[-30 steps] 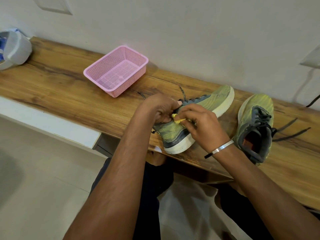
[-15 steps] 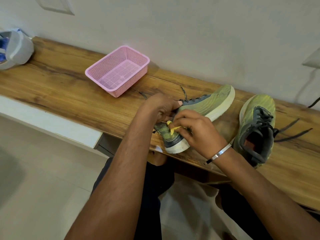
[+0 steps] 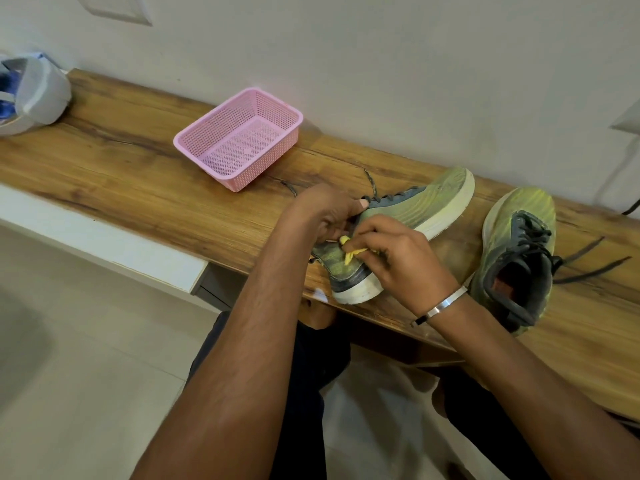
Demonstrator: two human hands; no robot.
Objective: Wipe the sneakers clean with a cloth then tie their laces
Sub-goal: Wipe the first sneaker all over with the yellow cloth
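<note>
Both hands' fingers (image 3: 372, 237) clasp sneaker (image 3: 412, 216); yellow cloth (image 3: 351, 252) pinched against heel.

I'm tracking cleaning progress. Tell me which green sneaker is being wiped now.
The green sneaker tipped on its side, nearer the pink basket: the left hand grips it while the right hand presses a yellow cloth against it. The upright sneaker lies untouched.

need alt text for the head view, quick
A right hand wipes a green sneaker with a yellow cloth while the left hand grips it. The other sneaker, unlaced, and a pink basket sit on the wooden bench.
</note>
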